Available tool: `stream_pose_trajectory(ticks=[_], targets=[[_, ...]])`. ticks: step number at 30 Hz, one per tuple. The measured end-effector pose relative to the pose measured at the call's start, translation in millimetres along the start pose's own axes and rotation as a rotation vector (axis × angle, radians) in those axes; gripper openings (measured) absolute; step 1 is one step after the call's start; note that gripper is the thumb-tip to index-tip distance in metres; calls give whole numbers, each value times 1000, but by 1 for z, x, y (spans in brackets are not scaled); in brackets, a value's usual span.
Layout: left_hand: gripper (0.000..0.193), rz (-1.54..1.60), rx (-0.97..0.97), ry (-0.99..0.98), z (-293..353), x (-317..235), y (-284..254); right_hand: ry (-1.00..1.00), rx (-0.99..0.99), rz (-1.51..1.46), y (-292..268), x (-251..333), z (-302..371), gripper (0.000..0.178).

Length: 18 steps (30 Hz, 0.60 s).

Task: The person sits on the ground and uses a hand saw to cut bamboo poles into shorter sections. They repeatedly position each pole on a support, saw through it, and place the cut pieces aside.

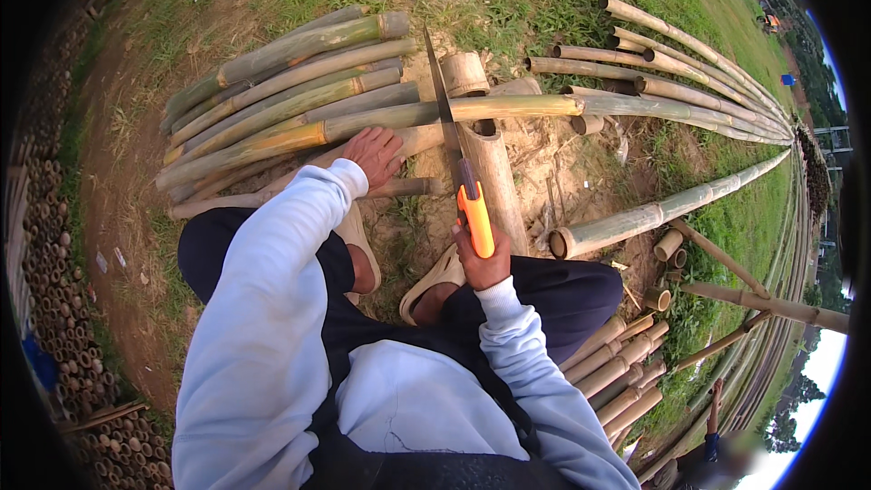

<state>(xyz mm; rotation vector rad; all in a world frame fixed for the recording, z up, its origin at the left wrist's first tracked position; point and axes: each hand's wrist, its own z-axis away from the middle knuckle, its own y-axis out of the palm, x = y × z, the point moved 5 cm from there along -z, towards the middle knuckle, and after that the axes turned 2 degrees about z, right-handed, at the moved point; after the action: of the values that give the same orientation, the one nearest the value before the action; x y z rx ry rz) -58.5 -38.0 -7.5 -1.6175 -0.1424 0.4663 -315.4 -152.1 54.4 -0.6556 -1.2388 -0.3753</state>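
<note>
A long green-yellow bamboo pole (508,108) lies crosswise in front of me, resting over a thick bamboo log (494,183). My left hand (374,153) presses flat on the pole, left of the cut. My right hand (483,260) grips the orange handle of a hand saw (451,134). Its blade points away from me and crosses the pole. I am crouched, with both sandalled feet (434,281) on bare soil.
A stack of long bamboo poles (290,82) lies at the left. More long poles (699,82) fan out to the right. Short cut pieces (617,363) pile up by my right knee. Stacked bamboo ends (54,290) line the left edge. Grass surrounds the dirt patch.
</note>
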Motion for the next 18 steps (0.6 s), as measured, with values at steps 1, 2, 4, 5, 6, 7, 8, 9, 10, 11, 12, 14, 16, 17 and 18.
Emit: stream_pose_trajectory(ticks=[1,2,4,5,6,7,8,9,10,11,12,14,16,17,18], targets=[[50,-8,-96,-26,-12,2,-11,6,3,13,1,1,1,19],[54,-16,-197,-57,-25,4,-25,8,9,28,2,2,1,19],[62,-14,-173,-155,-49,12,-33,9,16,10,5,7,3,19],[64,-6,-47,-220,-59,17,-29,-2,9,47,3,4,4,19],[66,2,79,-283,-65,21,-23,-12,3,85,1,0,4,19],[64,-8,71,-287,-64,23,-18,-28,-9,104,1,5,4,19],[62,7,92,-344,-67,28,-13,-44,-19,123,0,12,3,18],[61,23,114,-402,-73,34,-8,-61,-30,143,0,19,2,18],[59,40,144,-454,-74,35,-3,-47,-17,149,0,19,5,18],[52,27,104,-394,-75,36,-3,-34,-4,155,-1,18,6,18],[50,37,146,-418,-74,36,2,-22,10,161,-2,19,9,17],[46,52,222,-468,-72,37,0,61,24,103,-12,25,38,16],[44,49,221,-478,-65,38,4,173,72,163,-29,47,89,15],[45,53,210,-477,-66,38,4,154,61,209,-41,54,114,15],[45,52,200,-470,-69,36,5,133,46,251,-49,59,129,14]])
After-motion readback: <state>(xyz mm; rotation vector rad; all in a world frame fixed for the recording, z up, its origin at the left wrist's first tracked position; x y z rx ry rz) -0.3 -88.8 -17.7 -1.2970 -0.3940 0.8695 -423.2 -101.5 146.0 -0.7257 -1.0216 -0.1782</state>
